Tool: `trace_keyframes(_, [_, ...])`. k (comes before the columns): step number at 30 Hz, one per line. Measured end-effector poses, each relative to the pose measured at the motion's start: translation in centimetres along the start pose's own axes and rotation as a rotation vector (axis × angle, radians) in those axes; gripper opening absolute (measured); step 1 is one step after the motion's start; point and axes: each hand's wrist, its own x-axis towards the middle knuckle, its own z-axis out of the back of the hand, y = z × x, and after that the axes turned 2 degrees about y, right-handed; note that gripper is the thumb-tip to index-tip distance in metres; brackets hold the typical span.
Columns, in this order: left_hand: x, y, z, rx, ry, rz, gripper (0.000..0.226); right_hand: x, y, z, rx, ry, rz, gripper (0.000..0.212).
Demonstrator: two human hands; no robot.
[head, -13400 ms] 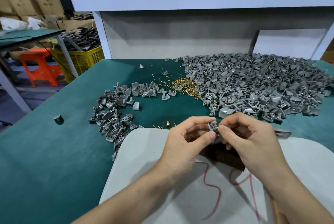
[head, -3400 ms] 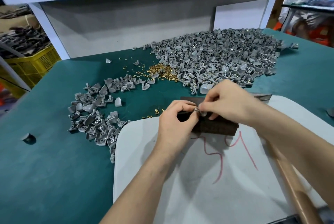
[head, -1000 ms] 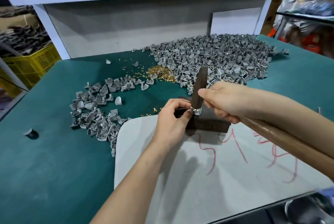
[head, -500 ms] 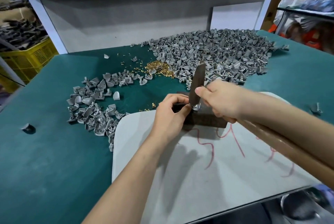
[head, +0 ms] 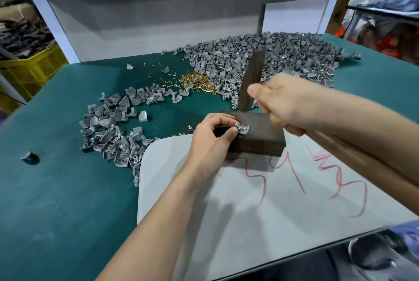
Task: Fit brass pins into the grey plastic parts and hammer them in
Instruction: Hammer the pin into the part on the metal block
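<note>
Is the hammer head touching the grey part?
No, the hammer head is raised clear of the grey part, which the left hand pinches on the dark block.

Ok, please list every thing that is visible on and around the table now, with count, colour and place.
big heap of grey parts: one, grey, far right of the table
small heap of grey parts: one, grey, left of the board
brass pins: one pile, gold, between the two heaps
held grey part: one, grey, on the block
block: one, dark brown, at the board's far edge
hammer: one, dark head, wooden handle, raised above the block
board: one, white with red writing, near side of the table
table: one, green
crate: one, yellow, beyond the table, left
left hand: pinches the held grey part
right hand: grips the hammer
</note>
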Motion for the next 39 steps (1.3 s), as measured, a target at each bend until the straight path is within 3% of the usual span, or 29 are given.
trace_keyframes(3, [-0.1, -0.1, 0.0, 0.035, 0.016, -0.011, 0.011, -0.2, -0.2, -0.6, -0.013, 0.041, -0.077, 0.045])
trace_keyframes(7, [0.0, -0.1, 0.1, 0.018, 0.004, 0.005, 0.009, 0.3, -0.6, -0.2, -0.039, -0.012, 0.001, 0.051])
trace_keyframes(9, [-0.1, -0.2, 0.1, 0.038, 0.017, -0.009, 0.010, 0.3, -1.0, -0.8, -0.052, 0.056, -0.056, 0.049])
trace_keyframes(12, [-0.1, -0.2, 0.1, 0.038, 0.018, -0.027, 0.010, 0.6, -2.2, 0.0, 0.198, 0.078, -0.078, 0.044])
trace_keyframes(16, [-0.1, 0.0, 0.0, -0.022, -0.008, 0.016, 0.013, 1.9, -3.9, 1.5, 0.495, -0.064, -0.079, 0.044])
trace_keyframes(21, [-0.1, 0.3, -0.1, -0.099, -0.015, 0.043, 0.017, 4.2, -7.7, 0.4, 0.097, -0.239, -0.198, 0.042])
trace_keyframes(25, [0.0, 0.2, -0.1, -0.097, -0.006, 0.044, 0.020, 4.9, -10.3, -0.5, -0.175, -0.276, -0.229, 0.038])
trace_keyframes(39, [0.0, 0.3, -0.1, -0.070, -0.002, 0.025, 0.023, 5.7, -12.0, -2.6, -0.276, -0.214, -0.249, 0.038])
